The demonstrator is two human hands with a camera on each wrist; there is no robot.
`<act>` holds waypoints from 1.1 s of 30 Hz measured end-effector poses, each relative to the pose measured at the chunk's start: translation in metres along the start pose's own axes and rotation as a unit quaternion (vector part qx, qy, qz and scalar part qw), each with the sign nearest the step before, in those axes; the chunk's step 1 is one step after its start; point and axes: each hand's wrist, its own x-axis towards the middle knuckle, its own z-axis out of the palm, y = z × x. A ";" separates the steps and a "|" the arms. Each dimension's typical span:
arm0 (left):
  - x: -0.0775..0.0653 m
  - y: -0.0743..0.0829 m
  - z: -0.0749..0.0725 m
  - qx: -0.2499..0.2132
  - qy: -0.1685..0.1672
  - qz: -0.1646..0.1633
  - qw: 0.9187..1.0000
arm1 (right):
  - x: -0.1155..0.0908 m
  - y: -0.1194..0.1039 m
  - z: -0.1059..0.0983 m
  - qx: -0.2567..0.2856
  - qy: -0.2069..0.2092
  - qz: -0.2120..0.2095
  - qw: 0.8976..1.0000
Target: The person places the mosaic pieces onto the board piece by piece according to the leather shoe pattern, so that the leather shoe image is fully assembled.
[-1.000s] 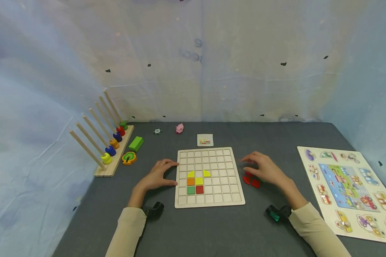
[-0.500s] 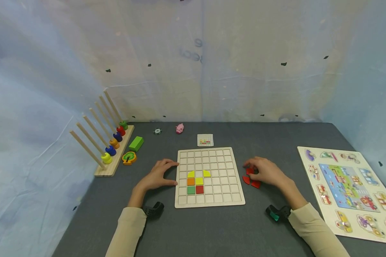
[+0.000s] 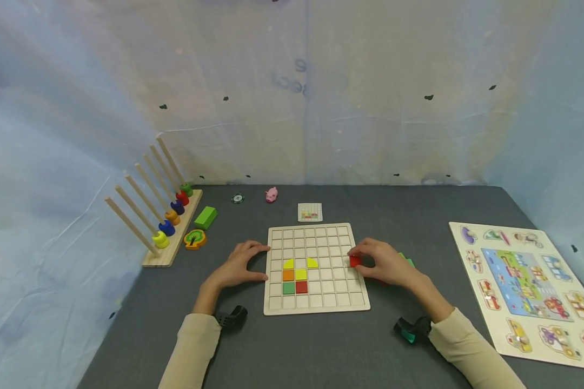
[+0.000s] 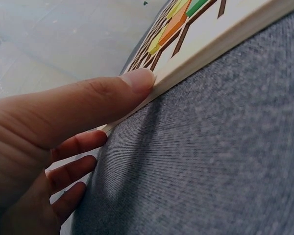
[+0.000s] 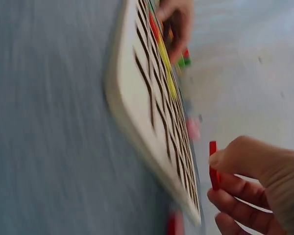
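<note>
We had the red tile [image 3: 354, 261] pinched between thumb and fingers of our right hand [image 3: 382, 263], just right of centre in the head frame. Head view put it over the right edge of the board [image 3: 331, 300]; right wrist view showed it edge-on, upright and apart from the board, in the lower right of that frame. Our fingers covered part of its outline, so we couldn't confirm the full shape. No clear long axis from what showed.

Key relation, in our judgement: from the right hand, the set tiles [image 3: 300, 274] lay to the left, across several bare columns, in the board's left half. Fingertips pointed that way. Right hand was the one on the tile; our left hand [image 3: 240, 265] was nearer the set tiles.

Left hand was spread at the board's left edge, thumb and a finger touching the rim, gripping no tile.

A sliver of red [image 3: 383, 282] showed just under the right hand, mostly hidden, and a green piece [image 3: 406, 259] peeked out behind it on the tabletop [image 3: 321, 346]. Small card [image 3: 310, 212] sat beyond the board's top edge, upper middle of frame.
</note>
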 end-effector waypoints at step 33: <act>0.000 0.002 -0.001 0.000 -0.003 -0.005 1.000 | 0.031 -0.042 0.060 0.080 0.008 -0.148 0.986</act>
